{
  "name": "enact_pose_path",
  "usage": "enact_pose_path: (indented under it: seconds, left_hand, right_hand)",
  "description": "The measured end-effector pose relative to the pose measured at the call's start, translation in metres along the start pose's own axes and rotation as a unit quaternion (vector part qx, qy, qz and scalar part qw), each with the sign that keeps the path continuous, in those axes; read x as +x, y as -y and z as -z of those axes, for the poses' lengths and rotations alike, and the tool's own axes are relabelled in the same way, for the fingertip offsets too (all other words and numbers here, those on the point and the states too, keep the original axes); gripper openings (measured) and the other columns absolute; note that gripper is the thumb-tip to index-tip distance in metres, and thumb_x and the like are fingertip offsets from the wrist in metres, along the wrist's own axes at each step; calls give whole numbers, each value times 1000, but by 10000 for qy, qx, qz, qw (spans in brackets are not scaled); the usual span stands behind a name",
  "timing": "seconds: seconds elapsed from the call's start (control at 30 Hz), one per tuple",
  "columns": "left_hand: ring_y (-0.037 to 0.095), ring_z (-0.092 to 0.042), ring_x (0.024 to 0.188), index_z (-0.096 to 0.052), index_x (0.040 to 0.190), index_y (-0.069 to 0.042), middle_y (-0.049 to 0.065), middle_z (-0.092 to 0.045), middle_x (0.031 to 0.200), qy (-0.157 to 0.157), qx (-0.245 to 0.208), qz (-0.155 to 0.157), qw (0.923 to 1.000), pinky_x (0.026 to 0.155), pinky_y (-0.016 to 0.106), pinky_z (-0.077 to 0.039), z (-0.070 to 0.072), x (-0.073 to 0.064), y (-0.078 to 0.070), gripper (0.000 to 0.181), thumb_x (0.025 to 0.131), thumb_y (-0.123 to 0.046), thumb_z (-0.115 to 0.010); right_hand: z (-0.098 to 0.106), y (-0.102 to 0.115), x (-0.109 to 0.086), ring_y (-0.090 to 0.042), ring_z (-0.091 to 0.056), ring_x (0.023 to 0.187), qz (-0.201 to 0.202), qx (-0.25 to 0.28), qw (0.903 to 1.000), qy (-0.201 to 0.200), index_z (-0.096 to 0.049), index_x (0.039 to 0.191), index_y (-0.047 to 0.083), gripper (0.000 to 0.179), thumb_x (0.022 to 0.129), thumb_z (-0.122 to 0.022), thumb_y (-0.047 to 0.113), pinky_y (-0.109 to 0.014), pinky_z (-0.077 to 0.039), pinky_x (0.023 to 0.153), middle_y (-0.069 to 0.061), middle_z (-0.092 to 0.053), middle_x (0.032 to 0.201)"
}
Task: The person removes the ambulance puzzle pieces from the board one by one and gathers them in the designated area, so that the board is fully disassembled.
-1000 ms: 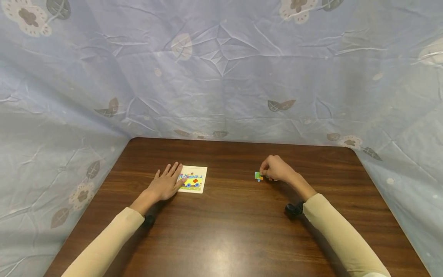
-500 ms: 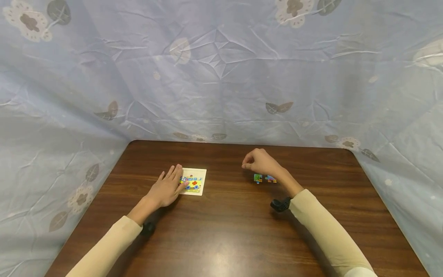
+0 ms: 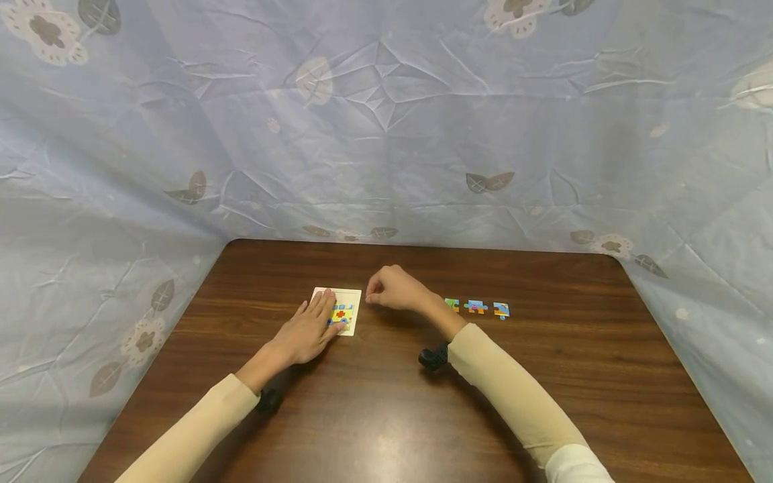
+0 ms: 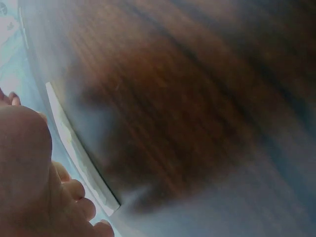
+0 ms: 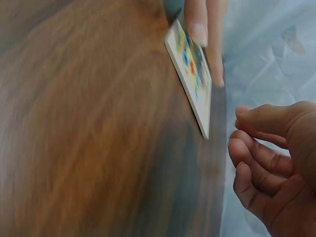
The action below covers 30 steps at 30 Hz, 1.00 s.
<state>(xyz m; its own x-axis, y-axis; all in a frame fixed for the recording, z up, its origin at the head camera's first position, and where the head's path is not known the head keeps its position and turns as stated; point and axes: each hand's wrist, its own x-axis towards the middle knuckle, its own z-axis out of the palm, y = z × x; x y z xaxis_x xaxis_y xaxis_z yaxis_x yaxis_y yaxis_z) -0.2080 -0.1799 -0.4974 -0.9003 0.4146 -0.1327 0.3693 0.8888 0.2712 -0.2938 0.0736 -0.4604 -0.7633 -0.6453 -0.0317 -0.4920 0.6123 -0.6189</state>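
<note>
A small cream-bordered puzzle board (image 3: 355,299) lies on the table, showing a yellow vehicle with a red cross. My left hand (image 3: 304,333) rests over its left part with fingers spread, hiding some of the picture. Just right of the board, my right hand (image 3: 395,288) hovers with loosely bent fingers. In the right wrist view, the thumb and index fingertips (image 5: 243,110) come close together and no object shows between them. Farther right lie a green puzzle piece (image 3: 451,304), a blue and orange piece (image 3: 476,306) and another blue and orange piece (image 3: 501,309).
The dark wooden table (image 3: 386,389) has rounded far corners. A pale blue cloth (image 3: 386,168) with flowers and leaves hangs behind it and along both sides. Black wrist devices (image 3: 433,357) sit under both wrists.
My right hand has left the puzzle pieces and moved left to the board's side, uncovering the row of pieces. My left hand has slid slightly right over the board.
</note>
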Motion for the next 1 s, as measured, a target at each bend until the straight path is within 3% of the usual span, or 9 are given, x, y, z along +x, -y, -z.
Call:
enact_pose_path:
  seconds: [0.2, 0.37, 0.53, 0.67, 0.77, 0.9, 1.0]
  left_hand:
    - [42, -9, 165, -12, 167, 3, 22, -7, 177, 136, 73, 30, 9999, 132, 65, -16, -7, 2, -1, 77, 114, -48, -36]
    - [41, -11, 165, -14, 167, 3, 22, -7, 177, 183, 158, 56, 9997, 132, 64, -17, -9, 2, -3, 75, 114, -48, -34]
    - [42, -10, 165, -14, 167, 3, 22, -7, 177, 248, 123, 40, 9996, 132, 65, -16, -8, 4, -6, 74, 115, -45, -34]
    - [43, -11, 165, -15, 166, 4, 23, -8, 176, 260, 203, 84, 9994, 132, 65, -16, -9, 5, -7, 70, 115, -40, -34]
    - [43, -11, 165, -16, 166, 5, 24, -8, 176, 243, 242, 159, 9993, 132, 64, -16, -8, 6, -8, 68, 116, -38, -32]
    - [44, -12, 164, -17, 165, 6, 25, -9, 176, 246, 212, 240, 9992, 132, 65, -16, -5, 6, -10, 68, 116, -38, -32]
    - [44, -13, 164, -17, 165, 6, 25, -9, 176, 311, 148, 277, 9990, 132, 65, -17, -4, 6, -11, 68, 115, -38, -33]
  right_hand:
    - [-25, 12, 18, -11, -70, 75, 90, -91, 9998, 162, -79, 103, 7, 12, 99, -73, 16, -24, -61, 72, -5, -79, 97]
    - [-41, 17, 27, -19, -75, 99, 96, -355, 9992, 168, -76, 113, 3, 19, 99, -72, 14, -30, -63, 89, -10, -79, 109]
    - [-50, 21, 31, -26, -75, 109, -113, -582, 9980, 210, -76, 115, 1, 20, 98, -73, 11, -33, -63, 94, -12, -77, 116]
    - [-52, 25, 32, -26, -76, 105, -257, -586, 9977, 201, -76, 112, 0, 17, 98, -73, 9, -32, -64, 91, -13, -78, 116]
    - [-51, 30, 33, -22, -76, 90, -322, -541, 9979, 180, -76, 108, -1, 13, 97, -72, 5, -27, -64, 80, -13, -78, 109]
    - [-49, 35, 34, -14, -64, 72, -403, -571, 9974, 177, -75, 105, -2, 11, 96, -71, 2, -21, -56, 67, -11, -76, 100]
    - [-51, 35, 34, -13, -62, 74, -457, -612, 9969, 180, -75, 106, -1, 12, 96, -71, 2, -21, -55, 69, -10, -75, 102]
